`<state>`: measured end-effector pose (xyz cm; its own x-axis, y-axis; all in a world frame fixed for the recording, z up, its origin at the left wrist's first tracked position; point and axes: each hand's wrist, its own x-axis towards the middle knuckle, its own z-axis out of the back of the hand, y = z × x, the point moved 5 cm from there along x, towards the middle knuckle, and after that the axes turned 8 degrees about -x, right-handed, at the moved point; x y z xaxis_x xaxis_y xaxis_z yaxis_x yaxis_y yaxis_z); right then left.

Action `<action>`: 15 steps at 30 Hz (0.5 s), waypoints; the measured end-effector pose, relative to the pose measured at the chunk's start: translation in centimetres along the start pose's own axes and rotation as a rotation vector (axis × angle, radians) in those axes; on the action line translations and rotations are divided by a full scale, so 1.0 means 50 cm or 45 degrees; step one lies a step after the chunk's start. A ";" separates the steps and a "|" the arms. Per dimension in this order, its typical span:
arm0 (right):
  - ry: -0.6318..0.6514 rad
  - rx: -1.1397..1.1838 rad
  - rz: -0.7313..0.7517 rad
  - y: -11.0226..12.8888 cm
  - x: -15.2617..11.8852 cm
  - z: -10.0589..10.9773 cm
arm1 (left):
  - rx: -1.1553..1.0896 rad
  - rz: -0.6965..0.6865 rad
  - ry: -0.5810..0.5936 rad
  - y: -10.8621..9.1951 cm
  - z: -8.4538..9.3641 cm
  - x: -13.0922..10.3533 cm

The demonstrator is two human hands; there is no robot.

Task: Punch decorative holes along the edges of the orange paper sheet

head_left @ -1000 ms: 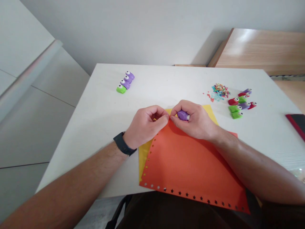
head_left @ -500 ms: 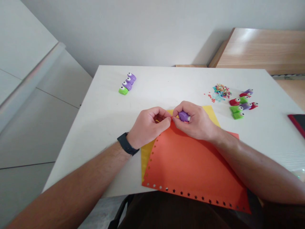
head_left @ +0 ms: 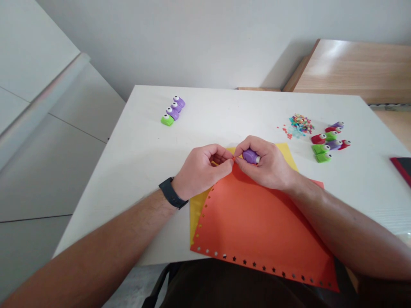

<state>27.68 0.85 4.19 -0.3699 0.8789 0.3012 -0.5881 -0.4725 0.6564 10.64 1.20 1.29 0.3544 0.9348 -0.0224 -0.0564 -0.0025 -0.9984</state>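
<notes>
A sheet of orange paper [head_left: 263, 222] has small star-shaped holes along its left and near edges. Its far left corner is raised between my two hands. My left hand [head_left: 205, 169] pinches that corner between thumb and forefinger. Facing it, my right hand [head_left: 268, 164] has its thumb and forefinger tips at the same corner. Tucked in the right palm is a small purple craft punch [head_left: 250, 156] with a white button. A yellow sheet [head_left: 196, 209] lies beneath the orange one, showing at the left and far sides.
On the white table [head_left: 135, 171], a row of purple and green punches [head_left: 172, 112] stands at the far left. To the right are more red, green and purple punches [head_left: 329, 143] beside a pile of coloured paper cutouts [head_left: 301, 125]. A dark red-edged object [head_left: 401, 169] lies at the right edge.
The view has shifted slightly. Both hands stay at the paper's corner, and the purple punch is still in my right palm.
</notes>
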 end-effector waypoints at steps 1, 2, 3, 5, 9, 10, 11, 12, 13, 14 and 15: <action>0.003 0.005 0.001 0.000 0.000 0.000 | 0.000 0.003 0.001 0.001 0.000 0.000; 0.005 0.009 0.001 -0.001 0.000 0.000 | -0.001 0.005 0.002 0.001 0.000 -0.001; 0.006 0.014 0.002 -0.001 0.000 -0.001 | -0.002 0.008 0.004 0.001 0.001 -0.001; 0.008 0.026 0.004 -0.002 0.001 -0.001 | -0.004 0.015 0.011 0.000 0.001 -0.002; 0.027 0.041 0.006 -0.005 0.001 -0.002 | -0.011 0.042 0.022 0.001 0.000 -0.002; 0.034 0.043 0.005 -0.006 0.001 -0.003 | -0.013 0.049 0.023 0.001 0.000 -0.002; 0.038 0.045 0.004 -0.007 0.001 -0.003 | -0.016 0.054 0.024 0.002 0.000 -0.002; 0.041 0.047 0.003 -0.008 0.002 -0.003 | -0.018 0.060 0.026 0.003 0.000 -0.003; 0.043 0.049 0.002 -0.009 0.002 -0.003 | -0.021 0.065 0.028 0.003 0.000 -0.003; 0.044 0.050 0.002 -0.010 0.002 -0.003 | -0.024 0.069 0.028 0.003 0.000 -0.003; 0.049 0.051 0.001 -0.010 0.002 -0.003 | -0.028 0.072 0.028 0.003 0.000 -0.003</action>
<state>27.84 1.16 3.78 -0.3978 0.8751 0.2755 -0.5587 -0.4692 0.6839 10.60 1.06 1.12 0.3716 0.9250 -0.0797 -0.0567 -0.0631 -0.9964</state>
